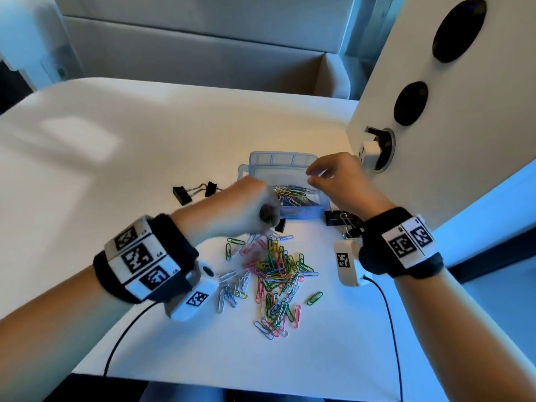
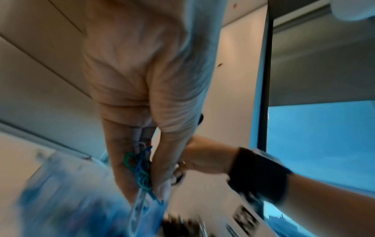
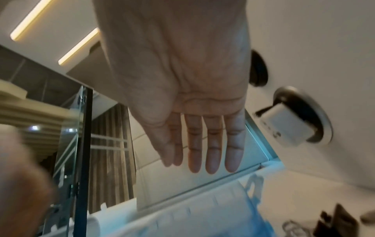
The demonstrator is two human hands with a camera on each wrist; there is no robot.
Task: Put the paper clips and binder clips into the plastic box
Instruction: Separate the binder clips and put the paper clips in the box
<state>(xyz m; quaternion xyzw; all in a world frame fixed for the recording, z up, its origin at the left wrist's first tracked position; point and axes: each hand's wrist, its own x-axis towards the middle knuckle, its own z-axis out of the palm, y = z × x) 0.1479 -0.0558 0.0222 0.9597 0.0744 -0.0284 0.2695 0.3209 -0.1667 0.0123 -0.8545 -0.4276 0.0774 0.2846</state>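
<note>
- Dozens of coloured paper clips lie in a loose heap on the white surface near you, in green, pink, yellow, blue and white.
- More paper clips already sit inside the plastic box, a clear bluish tub with its lid tipped open behind it, just beyond the heap.
- Black binder clips rest on the surface left of the box, and others lie just right of it by your right wrist.
- Your left hand is blurred at the box's near edge; the left wrist view shows what the head view hides: its fingers pinch a small bunch of green and blue clips.
- Your right hand hovers over the box's right side; the right wrist view shows its fingers straight, side by side, holding nothing.
</note>
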